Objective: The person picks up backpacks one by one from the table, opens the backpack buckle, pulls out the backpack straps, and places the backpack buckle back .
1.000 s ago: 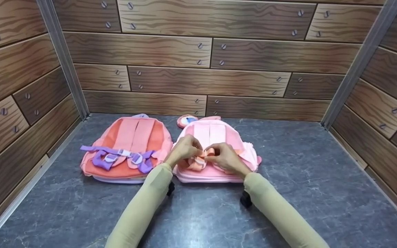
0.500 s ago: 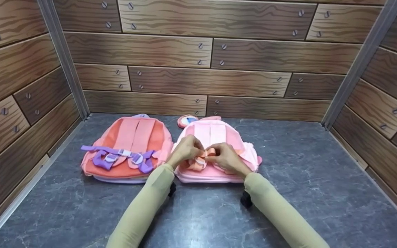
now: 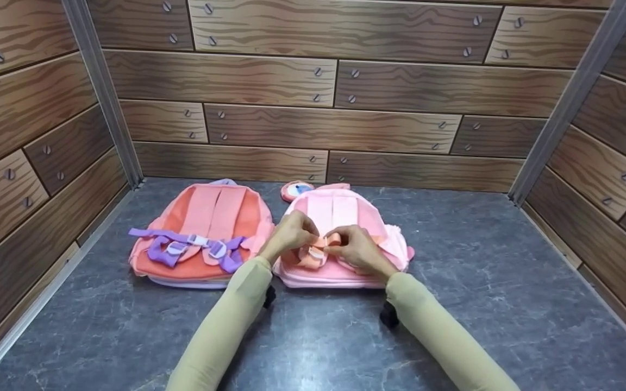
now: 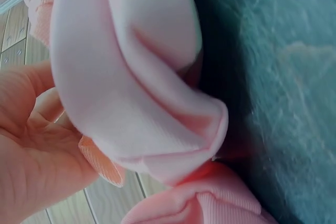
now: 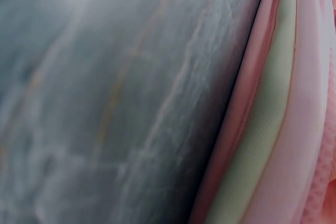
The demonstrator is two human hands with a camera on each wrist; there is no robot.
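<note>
A light pink backpack (image 3: 359,279) lies with its padded shoulder-strap side up. Its orange webbing strap (image 3: 333,239) crosses the lower middle, with a pale buckle (image 3: 315,252) on a lower loop. From the left, my left hand (image 3: 293,231) pinches the strap between thumb and fingers. My right hand (image 3: 359,247) pinches the same strap from the right, its fingertips close to the left hand's. In the left wrist view, an orange strap end (image 4: 102,162) hangs beside the palm, behind pink fabric (image 4: 126,77). The right wrist view shows the backpack's layered side (image 5: 304,93), with the hand itself hidden.
A coral backpack (image 3: 191,271) lies close on the left, its purple straps (image 3: 166,252) joined by a white buckle (image 3: 198,240). Behind the pink backpack sits a round plush piece (image 3: 296,189). Wood-patterned walls (image 3: 324,125) enclose the dark marbled table (image 3: 465,282).
Both hands stay on the orange strap, with the left hand shifting only slightly leftward from half a second ago. The two backpacks keep their places.
</note>
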